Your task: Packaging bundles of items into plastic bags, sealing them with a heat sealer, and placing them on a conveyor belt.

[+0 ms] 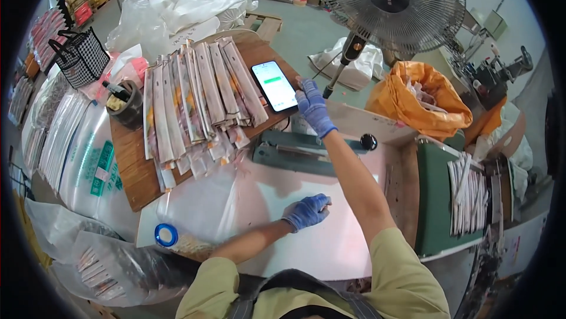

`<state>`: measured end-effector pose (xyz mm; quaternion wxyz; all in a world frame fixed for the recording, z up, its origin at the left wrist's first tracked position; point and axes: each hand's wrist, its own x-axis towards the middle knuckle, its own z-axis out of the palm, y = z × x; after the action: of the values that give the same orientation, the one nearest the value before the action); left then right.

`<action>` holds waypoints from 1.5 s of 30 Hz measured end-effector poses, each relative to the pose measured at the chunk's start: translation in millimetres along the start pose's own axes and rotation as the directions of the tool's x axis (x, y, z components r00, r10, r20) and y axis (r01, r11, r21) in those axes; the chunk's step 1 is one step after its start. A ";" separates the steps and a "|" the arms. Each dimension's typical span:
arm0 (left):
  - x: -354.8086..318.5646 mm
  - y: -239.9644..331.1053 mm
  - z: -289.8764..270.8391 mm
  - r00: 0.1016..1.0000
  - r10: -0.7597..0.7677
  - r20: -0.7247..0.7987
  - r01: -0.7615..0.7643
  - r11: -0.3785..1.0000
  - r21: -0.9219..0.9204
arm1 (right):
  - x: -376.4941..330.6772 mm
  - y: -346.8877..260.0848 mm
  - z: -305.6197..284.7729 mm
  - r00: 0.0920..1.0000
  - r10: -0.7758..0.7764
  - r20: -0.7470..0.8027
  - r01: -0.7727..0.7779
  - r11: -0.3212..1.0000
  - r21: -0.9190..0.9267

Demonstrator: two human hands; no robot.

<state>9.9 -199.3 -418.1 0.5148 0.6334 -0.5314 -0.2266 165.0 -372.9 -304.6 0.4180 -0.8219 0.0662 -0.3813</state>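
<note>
Both my hands wear blue gloves with bare fingertips. My right hand [316, 108] reaches forward past the right edge of a lit phone [275, 86], its fingers stretched out beside it. Whether a fingertip touches the phone, I cannot tell. My left hand [309, 212] is closed low over the white lit work surface [348, 248]; anything inside its curled fingers is hidden. Beyond it lies a dark green sealer-like bar [295, 153], partly behind my right forearm. Several bundles of long, thin, clear-wrapped packets [197, 92] cover the brown wooden board [132, 186] left of the phone.
A fan [389, 1] stands ahead on the right, beside an orange sack [415, 98]. At the right, white strips [469, 195] lie on a green tray [430, 201]. A blue tape roll [166, 235] sits near left, and a dark cup [127, 107] on the board.
</note>
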 end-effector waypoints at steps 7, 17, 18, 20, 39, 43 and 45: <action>31.7 -23.9 3.9 0.998 -0.068 0.000 0.068 0.995 -0.076 | 8.0 4.1 6.4 0.996 -0.010 0.087 0.012 1.000 -0.026; 38.0 -15.2 -6.7 0.989 -0.113 0.099 0.123 0.988 -0.096 | 12.2 -1.2 1.5 0.991 -0.036 0.128 0.037 0.999 -0.001; 38.3 -13.1 -9.3 0.988 -0.115 0.105 0.126 0.987 -0.100 | 11.3 -4.6 2.1 0.991 -0.036 0.130 0.038 0.999 -0.013; 37.8 -12.3 -11.3 0.988 -0.115 0.106 0.127 0.986 -0.108 | 9.9 -10.9 3.5 0.990 -0.037 0.138 0.041 0.999 -0.026; 31.9 -20.5 -8.8 0.993 -0.094 0.075 0.104 0.982 -0.155 | 4.3 -17.6 11.1 0.961 -0.005 0.275 0.018 0.999 -0.044; 35.3 -20.8 -5.8 0.992 -0.088 0.086 0.101 0.984 -0.148 | 5.7 -19.9 2.1 0.972 0.016 0.234 -0.001 0.998 -0.065; 34.0 -24.0 -4.1 0.997 -0.053 0.063 0.063 0.986 -0.158 | 0.8 -10.7 -1.2 0.988 0.003 0.157 -0.011 0.999 0.052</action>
<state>35.1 -230.7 -429.1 0.5411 0.5985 -0.5079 -0.3018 162.5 -367.1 -295.8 0.4449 -0.8377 0.0261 -0.3157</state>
